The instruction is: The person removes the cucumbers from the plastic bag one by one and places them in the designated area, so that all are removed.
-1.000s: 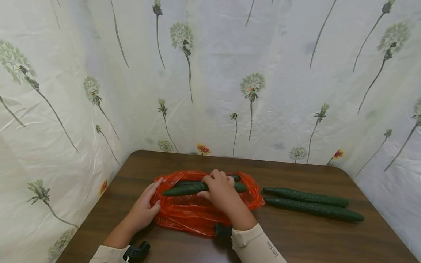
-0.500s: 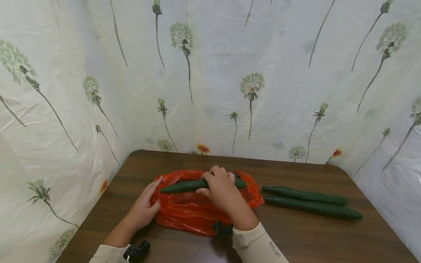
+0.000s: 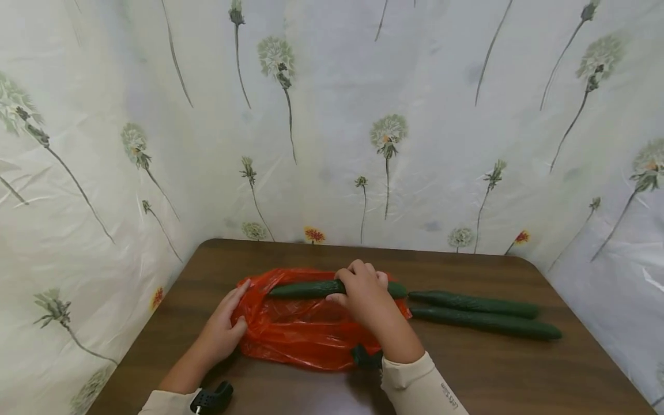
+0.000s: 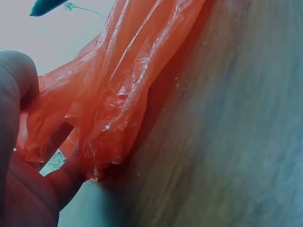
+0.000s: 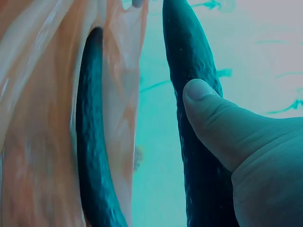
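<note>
Right hand (image 3: 365,297) curled round a cucumber (image 3: 305,290) at the red bag (image 3: 306,337) (another cucumber (image 5: 92,127) inside). Left hand (image 3: 222,328) fairly open, fingers against bag's left edge. Two more cucumbers (image 3: 479,304) right.

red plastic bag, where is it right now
In the head view, the red plastic bag lies on the brown table, just left of two cucumbers; the left hand holds its left end.

Passage runs along the tabletop (image 3: 498,374) on the near side of the two cucumbers (image 3: 487,323); to their left, the bag (image 3: 311,340) and right hand (image 3: 368,294) block the way.
</note>
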Action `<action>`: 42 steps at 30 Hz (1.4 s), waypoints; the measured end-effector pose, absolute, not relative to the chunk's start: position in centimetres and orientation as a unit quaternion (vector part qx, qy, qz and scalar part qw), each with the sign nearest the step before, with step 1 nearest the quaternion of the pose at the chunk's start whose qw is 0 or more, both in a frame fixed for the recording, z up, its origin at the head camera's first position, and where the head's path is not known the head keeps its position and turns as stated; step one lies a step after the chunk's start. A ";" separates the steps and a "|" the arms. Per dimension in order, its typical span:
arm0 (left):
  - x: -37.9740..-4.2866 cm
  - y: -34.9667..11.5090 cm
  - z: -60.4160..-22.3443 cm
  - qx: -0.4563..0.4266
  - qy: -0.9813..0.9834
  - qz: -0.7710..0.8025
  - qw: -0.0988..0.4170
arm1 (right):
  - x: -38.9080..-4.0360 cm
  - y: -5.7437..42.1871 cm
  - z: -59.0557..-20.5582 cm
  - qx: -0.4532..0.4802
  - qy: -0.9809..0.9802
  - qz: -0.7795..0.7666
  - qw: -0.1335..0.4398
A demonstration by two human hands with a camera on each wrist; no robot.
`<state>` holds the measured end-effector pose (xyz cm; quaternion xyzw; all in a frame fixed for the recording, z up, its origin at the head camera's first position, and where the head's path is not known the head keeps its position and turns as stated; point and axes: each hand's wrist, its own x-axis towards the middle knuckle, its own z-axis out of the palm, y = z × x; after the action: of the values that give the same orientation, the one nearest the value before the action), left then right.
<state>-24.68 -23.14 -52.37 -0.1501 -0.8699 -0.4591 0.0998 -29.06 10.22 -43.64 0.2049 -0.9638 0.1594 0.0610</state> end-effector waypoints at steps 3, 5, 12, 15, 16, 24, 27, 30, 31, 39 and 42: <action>-24.6 -23.0 -52.4 -0.145 -0.871 -0.458 0.102 | -28.9 11.4 -44.0 0.194 -0.967 0.154 0.063; -24.4 -23.1 -52.4 -0.143 -0.872 -0.457 0.098 | -28.9 12.1 -44.4 0.187 -0.968 0.153 0.066; -24.5 -23.0 -52.1 -0.149 -0.872 -0.456 0.095 | -29.3 15.5 -45.2 0.162 -0.971 0.166 0.060; -24.6 -23.1 -52.3 -0.153 -0.871 -0.458 0.096 | -29.2 16.8 -45.6 0.150 -0.972 0.170 0.055; -24.6 -23.1 -52.3 -0.154 -0.870 -0.458 0.096 | -29.2 17.2 -45.7 0.146 -0.973 0.171 0.052; -24.9 -23.3 -52.0 -0.169 -0.862 -0.467 0.101 | -28.9 19.6 -46.7 0.132 -0.976 0.164 0.050; -24.8 -23.3 -52.2 -0.168 -0.863 -0.467 0.098 | -28.6 20.4 -46.9 0.128 -0.978 0.160 0.051; -24.8 -23.3 -52.1 -0.165 -0.864 -0.465 0.094 | -28.3 21.5 -47.2 0.118 -0.978 0.163 0.052; -24.8 -23.2 -52.1 -0.164 -0.865 -0.465 0.092 | -28.1 21.8 -47.2 0.114 -0.979 0.162 0.052; -24.8 -23.2 -52.0 -0.167 -0.866 -0.461 0.097 | -27.1 24.3 -47.5 0.088 -0.981 0.166 0.051; -24.8 -23.1 -52.1 -0.164 -0.868 -0.459 0.095 | -26.6 25.2 -47.7 0.078 -0.983 0.161 0.049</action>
<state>-24.75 -23.09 -52.08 -0.1640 -0.8679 -0.4591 0.0948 -26.56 25.15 -47.72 0.0776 -0.9827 0.1610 0.0488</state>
